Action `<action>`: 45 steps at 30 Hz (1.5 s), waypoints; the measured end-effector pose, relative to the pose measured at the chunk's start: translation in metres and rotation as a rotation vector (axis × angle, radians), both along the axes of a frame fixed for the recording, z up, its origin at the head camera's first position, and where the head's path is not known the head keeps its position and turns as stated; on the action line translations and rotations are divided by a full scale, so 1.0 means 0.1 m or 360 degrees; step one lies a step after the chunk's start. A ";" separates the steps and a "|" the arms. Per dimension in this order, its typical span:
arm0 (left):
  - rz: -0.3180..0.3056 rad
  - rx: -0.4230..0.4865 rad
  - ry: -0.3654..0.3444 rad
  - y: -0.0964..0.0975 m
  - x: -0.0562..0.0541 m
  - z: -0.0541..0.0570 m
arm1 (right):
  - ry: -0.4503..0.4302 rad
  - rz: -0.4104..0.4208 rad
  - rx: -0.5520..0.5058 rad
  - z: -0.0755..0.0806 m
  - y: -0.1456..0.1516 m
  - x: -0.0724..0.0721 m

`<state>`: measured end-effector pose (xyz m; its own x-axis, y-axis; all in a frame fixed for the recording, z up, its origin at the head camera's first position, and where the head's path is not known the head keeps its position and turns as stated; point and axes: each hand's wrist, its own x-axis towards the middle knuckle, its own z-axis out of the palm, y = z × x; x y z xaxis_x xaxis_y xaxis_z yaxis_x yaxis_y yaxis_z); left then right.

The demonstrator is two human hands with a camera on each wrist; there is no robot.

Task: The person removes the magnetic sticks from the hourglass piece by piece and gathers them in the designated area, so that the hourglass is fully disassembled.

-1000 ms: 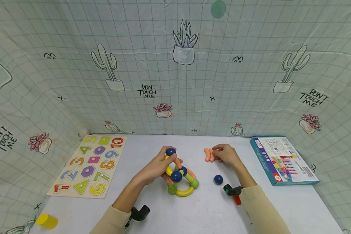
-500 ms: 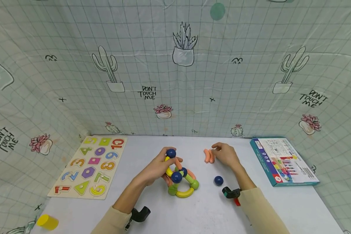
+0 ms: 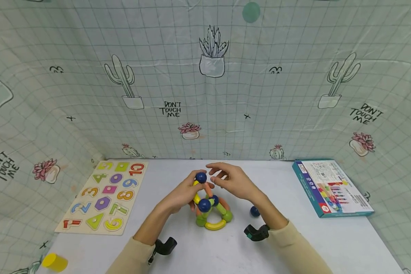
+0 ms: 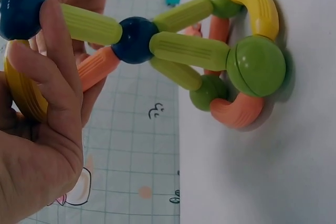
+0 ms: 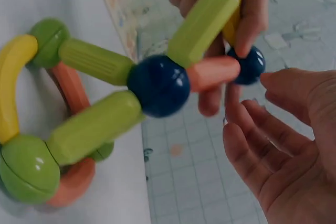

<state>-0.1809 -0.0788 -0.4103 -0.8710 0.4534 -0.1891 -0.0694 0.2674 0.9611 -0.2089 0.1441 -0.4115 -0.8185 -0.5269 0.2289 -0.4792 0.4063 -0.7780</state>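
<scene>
A ball-and-stick toy structure (image 3: pixel 222 208) stands on the table, with green balls at its base and blue balls higher up. My left hand (image 3: pixel 183 193) grips its upper part, around the yellow curved stick (image 4: pixel 23 80) and by a blue ball (image 4: pixel 22 10). Close to the top blue ball (image 3: pixel 201 177) is my right hand (image 3: pixel 231 180), its fingers loosely bent and holding nothing visible. In the right wrist view its thumb is at a blue ball (image 5: pixel 247 65); whether they touch I cannot tell. An orange stick (image 5: pixel 215 73) joins that ball to the central blue ball (image 5: pixel 158 85).
A loose blue ball (image 3: pixel 255 211) lies beside my right forearm, partly covered by it. On the left is a number-and-shape puzzle board (image 3: pixel 102 196), with a yellow cylinder (image 3: pixel 55 262) nearer me. A flat toy box (image 3: pixel 332 188) lies at the right. Patterned cloth (image 3: pixel 205 95) hangs behind.
My right hand has left the two orange curved sticks and moved left to the structure's top. The sticks and a red piece are now out of sight. My left hand keeps its grip.
</scene>
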 end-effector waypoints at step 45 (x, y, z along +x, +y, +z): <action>-0.0167 -0.0140 0.0032 -0.02 -0.06 -0.03 | 0.0017 0.0075 -0.0136 -0.09 -0.15 0.05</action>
<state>-0.1867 -0.0812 -0.4138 -0.8238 0.5245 -0.2151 -0.0177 0.3554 0.9345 -0.2041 0.1290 -0.4208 -0.7906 -0.5429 0.2832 -0.5046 0.3157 -0.8035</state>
